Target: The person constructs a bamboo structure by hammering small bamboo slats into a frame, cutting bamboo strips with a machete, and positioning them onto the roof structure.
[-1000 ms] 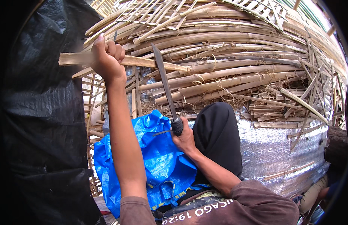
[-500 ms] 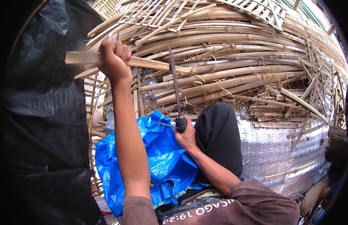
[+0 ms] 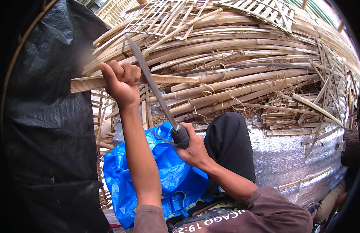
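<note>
My left hand [image 3: 123, 87] is closed around a pale split bamboo strip [image 3: 88, 83], held roughly level, with its broad end out to the left and its narrow end to the right. In my right hand [image 3: 194, 150] is a long knife [image 3: 156, 86], gripped by its black wrapped handle. The blade slants up to the left and crosses in front of the strip just right of my left fist; whether they touch I cannot tell. A thin grey piece sticks out beside the handle. Over my lap lies a blue plastic sheet [image 3: 170, 165].
Long split bamboo poles [image 3: 234, 77] are stacked ahead, with slatted bamboo panels [image 3: 261, 13] on top. A black tarp [image 3: 48, 116] hangs at the left. Short bamboo offcuts [image 3: 285, 120] and a silvery mat [image 3: 277, 155] lie to the right.
The knife has swung left along the strip, from near its narrow end to close by my left fist, and leans more to the left. The strip is now nearer level.
</note>
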